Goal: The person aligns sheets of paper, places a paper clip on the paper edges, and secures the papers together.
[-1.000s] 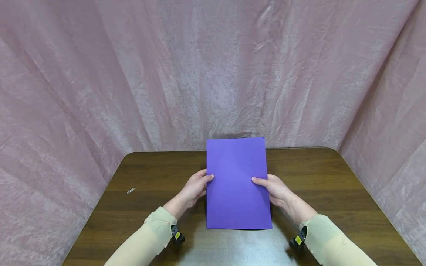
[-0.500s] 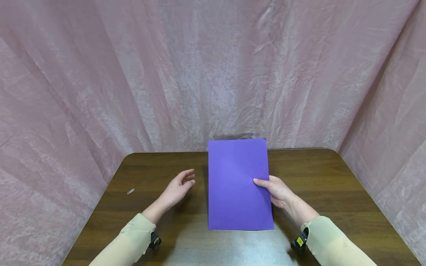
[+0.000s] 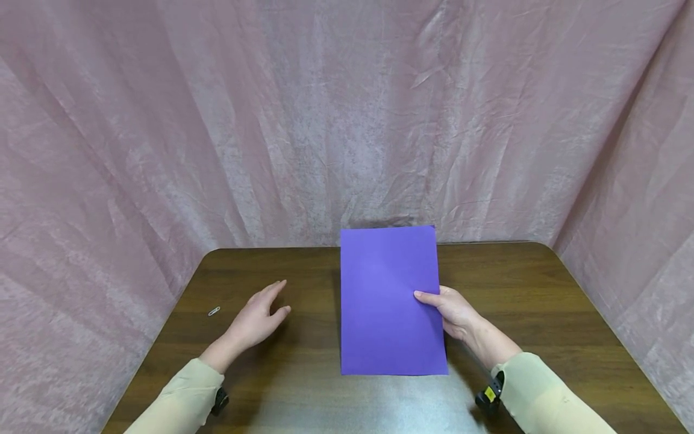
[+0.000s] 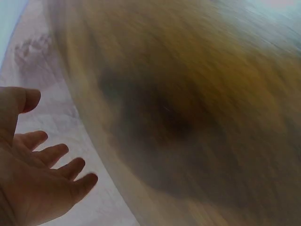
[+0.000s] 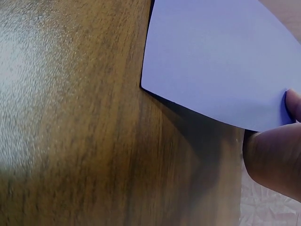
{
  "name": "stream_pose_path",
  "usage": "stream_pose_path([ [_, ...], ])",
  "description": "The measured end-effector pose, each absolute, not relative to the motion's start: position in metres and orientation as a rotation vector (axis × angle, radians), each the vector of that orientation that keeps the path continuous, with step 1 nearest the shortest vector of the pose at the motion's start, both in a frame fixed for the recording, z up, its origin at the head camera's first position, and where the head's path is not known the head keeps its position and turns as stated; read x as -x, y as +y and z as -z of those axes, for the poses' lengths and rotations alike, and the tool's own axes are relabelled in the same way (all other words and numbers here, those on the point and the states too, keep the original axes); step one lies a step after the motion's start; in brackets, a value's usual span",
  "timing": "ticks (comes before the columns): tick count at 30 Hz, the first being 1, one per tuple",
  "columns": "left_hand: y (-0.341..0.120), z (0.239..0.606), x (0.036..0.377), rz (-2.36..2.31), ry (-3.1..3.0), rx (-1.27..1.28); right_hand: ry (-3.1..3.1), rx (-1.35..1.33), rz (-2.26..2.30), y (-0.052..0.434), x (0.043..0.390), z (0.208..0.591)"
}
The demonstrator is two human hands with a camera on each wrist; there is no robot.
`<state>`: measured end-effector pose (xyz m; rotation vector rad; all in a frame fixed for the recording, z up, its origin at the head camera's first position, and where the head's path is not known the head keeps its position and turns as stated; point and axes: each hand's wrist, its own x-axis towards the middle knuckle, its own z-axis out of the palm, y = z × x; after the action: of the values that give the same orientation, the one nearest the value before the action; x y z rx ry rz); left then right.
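Note:
A purple sheet of paper (image 3: 387, 307) stands in the middle of the head view, its long sides running away from me. My right hand (image 3: 454, 310) pinches its right edge, thumb on top and the other fingers behind it. In the right wrist view the paper (image 5: 211, 61) is lifted at that edge and throws a shadow on the wood. My left hand (image 3: 253, 319) is over the table left of the paper, holding nothing. Its fingers are spread in the left wrist view, thumb (image 4: 30, 100) apart from the rest. A small white paper clip (image 3: 214, 311) lies just left of this hand.
The brown wooden table (image 3: 504, 301) has rounded far corners. Behind it and along the sides hangs a pink velvet curtain (image 3: 347, 120). Both wrists wear a dark strapped device, the right one (image 3: 490, 393) with a yellow mark.
My left hand has let go of the paper's left edge and moved left toward the paper clip. The right hand keeps its grip, and the paper has shifted slightly right.

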<state>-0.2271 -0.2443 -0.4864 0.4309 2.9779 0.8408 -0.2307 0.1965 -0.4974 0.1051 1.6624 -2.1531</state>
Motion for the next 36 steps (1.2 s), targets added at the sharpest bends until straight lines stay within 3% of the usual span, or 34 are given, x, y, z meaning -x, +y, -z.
stream_pose_path([
  [12, -0.293, 0.504, 0.211, -0.443, 3.061, -0.284, 1.677, -0.117, 2.145, 0.197, 0.232, 0.497],
  [25, -0.346, 0.517, 0.192, -0.474, 3.002, -0.096, 1.702, -0.127, 2.125, 0.196, 0.229, 0.499],
  [36, -0.358, 0.523, 0.187, -0.52, 2.956, -0.055, 1.715, -0.127, 2.126, 0.193, 0.229, 0.5],
])
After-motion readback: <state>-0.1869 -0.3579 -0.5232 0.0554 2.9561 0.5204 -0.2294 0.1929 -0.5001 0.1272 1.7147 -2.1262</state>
